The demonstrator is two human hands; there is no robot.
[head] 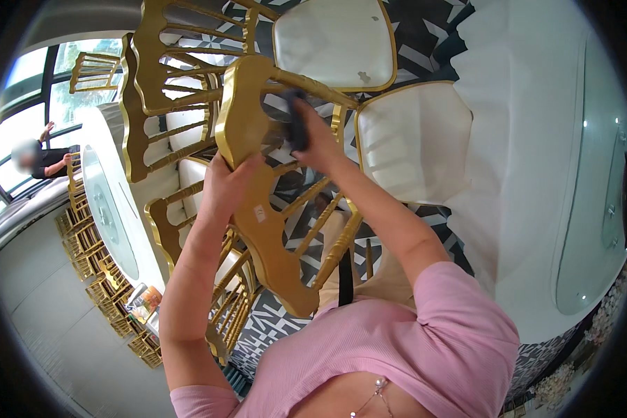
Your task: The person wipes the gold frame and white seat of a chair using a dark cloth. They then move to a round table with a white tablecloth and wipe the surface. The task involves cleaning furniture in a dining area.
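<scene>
My left hand (232, 180) grips the scalloped top rail (266, 224) of a gold-coloured chair with turned spindles. A small sticker bearing writing is on that rail. My right hand (316, 136) holds a dark cloth (295, 121) beside the upper part of the same chair back, close to its spindles; the cloth is somewhat blurred. Just right of my right hand is a cream chair seat (413, 141) with a gold rim.
A white-clothed table (527, 157) with a glass turntable (593, 183) stands at the right. More gold chairs (157, 57) crowd the upper left. Another round table (112, 209) and a person (52, 159) in dark clothing are by the windows. Patterned tiles cover the floor.
</scene>
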